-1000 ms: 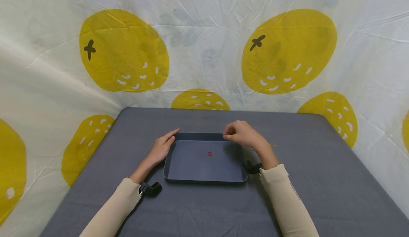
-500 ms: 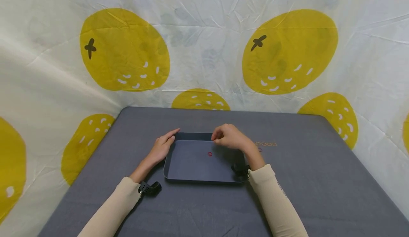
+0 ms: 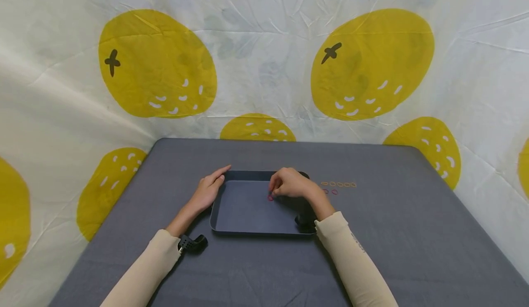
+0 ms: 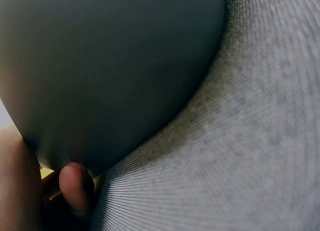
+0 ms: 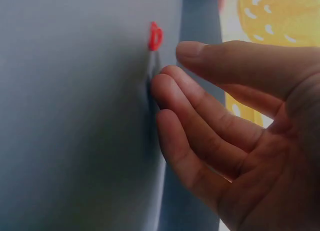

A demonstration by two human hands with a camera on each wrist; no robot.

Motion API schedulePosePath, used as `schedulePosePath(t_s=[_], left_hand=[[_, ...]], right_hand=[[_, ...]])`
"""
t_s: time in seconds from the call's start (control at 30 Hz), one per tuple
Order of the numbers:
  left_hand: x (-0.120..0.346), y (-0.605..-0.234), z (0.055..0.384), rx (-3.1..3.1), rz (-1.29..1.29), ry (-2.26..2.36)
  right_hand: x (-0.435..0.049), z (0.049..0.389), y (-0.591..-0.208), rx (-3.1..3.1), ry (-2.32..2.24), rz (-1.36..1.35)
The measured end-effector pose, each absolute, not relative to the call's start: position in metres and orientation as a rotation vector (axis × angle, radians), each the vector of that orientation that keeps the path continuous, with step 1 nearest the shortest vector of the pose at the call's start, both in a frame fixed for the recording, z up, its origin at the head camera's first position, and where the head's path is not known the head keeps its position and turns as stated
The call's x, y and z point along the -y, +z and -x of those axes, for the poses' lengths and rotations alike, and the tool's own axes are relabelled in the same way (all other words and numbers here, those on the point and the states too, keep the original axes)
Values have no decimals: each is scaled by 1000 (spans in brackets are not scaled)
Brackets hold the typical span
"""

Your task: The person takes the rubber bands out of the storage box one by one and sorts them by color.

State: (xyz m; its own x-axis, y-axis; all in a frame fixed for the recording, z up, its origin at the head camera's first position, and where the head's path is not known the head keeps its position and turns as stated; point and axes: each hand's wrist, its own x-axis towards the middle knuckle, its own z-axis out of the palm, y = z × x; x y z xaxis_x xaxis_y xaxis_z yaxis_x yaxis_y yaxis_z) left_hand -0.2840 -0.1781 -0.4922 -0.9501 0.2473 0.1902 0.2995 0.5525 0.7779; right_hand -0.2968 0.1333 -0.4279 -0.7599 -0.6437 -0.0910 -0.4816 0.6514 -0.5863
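Note:
A shallow dark grey tray (image 3: 248, 215) sits on the table. My left hand (image 3: 206, 192) grips its far left corner, thumb at the rim; in the left wrist view a curled fingertip (image 4: 75, 186) lies against the tray's outer wall (image 4: 115, 76). Over the tray's right half is my right hand (image 3: 291, 183), its fingertips lowered close to a small red rubber band (image 3: 270, 197) on the tray floor. The right wrist view shows a gap between that red band (image 5: 156, 37) and the thumb (image 5: 192, 50), with the other fingers loosely bent.
Right of the tray, several yellow-orange rubber bands (image 3: 340, 184) lie in a row on the grey table (image 3: 396, 215). Two red bands, one of them a pinkish-red loop (image 3: 334, 191), lie just in front of that row. A fruit-printed curtain (image 3: 264, 68) hangs behind.
My right hand has moved left and down over the tray to the red band, uncovering more of the bands on the table. The left hand has stayed at the tray's corner.

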Motion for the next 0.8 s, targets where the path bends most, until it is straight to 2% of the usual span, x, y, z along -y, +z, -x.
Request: schedulePosePath(t_s=[0.8], left_hand=[[178,-491,284,2715,488,-1379]], right_hand=[[-129,295,-437,-2537,-831,878]])
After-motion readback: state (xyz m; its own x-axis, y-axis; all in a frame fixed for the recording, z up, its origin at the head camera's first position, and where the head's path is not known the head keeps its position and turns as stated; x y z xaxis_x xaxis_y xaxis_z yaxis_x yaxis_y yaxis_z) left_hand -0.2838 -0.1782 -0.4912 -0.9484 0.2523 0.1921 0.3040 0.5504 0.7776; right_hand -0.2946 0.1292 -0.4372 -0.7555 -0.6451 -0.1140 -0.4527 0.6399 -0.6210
